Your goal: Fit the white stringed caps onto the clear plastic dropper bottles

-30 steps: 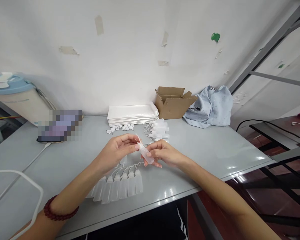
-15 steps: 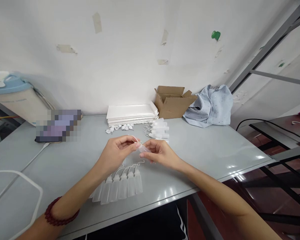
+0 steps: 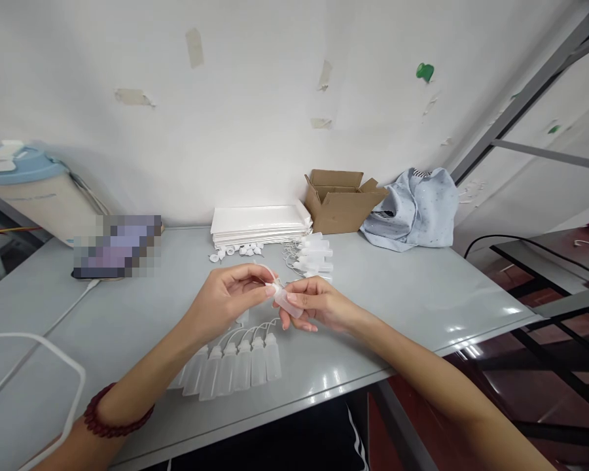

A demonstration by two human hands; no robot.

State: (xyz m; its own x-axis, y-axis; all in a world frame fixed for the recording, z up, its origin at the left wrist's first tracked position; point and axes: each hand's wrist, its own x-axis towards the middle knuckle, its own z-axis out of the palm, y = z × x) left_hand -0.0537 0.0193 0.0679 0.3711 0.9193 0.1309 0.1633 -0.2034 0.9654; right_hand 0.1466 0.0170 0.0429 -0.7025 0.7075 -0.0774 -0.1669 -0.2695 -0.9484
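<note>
Between both hands, above the grey table, is a small translucent plastic bottle (image 3: pixel 289 303), tilted with its neck up to the left. My right hand (image 3: pixel 314 302) is closed around its body, thumb on top. My left hand (image 3: pixel 240 291) pinches at the bottle's neck, where a thin white tube shows; the exact fingertip contact is partly hidden. Below the hands, several similar bottles (image 3: pixel 243 365) with bent thin tubes lie side by side in a row near the table's front edge. Farther back lie more translucent bottles (image 3: pixel 317 252) with thin strings or tubes at their necks.
Small white caps (image 3: pixel 248 249) lie before a stack of flat white boxes (image 3: pixel 260 222). An open cardboard box (image 3: pixel 343 208) and light blue cloth (image 3: pixel 412 209) stand at the wall. On the left are a blurred phone (image 3: pixel 120 245), a cable (image 3: pixel 61 314) and a blue-lidded bin (image 3: pixel 34 193).
The right hand has turned slightly and shifted its grip, so more of the bottle's body shows. The left hand stays pinched at the neck. The view has moved a little.
</note>
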